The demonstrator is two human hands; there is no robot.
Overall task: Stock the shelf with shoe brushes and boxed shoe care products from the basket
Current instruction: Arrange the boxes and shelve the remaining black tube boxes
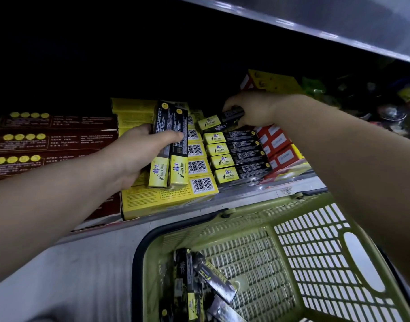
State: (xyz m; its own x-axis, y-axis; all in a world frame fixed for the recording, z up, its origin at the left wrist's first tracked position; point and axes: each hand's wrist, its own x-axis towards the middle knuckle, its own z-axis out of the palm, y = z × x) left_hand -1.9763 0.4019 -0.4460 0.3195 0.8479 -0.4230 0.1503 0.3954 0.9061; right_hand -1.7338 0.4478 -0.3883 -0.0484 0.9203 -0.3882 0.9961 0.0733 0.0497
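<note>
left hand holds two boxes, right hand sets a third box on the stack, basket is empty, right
Not empty; per the head view: left hand holds two boxes, right hand sets a third box on the stack, basket holds more boxes.

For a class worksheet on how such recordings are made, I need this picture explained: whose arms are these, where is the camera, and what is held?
No machine here: a person wears one camera on the head, looking down at both arms. The left hand grips two black-and-yellow boxes. The right hand holds another such box at the top of a stack of the same on the shelf. Below stands a green basket with more boxes inside.
</note>
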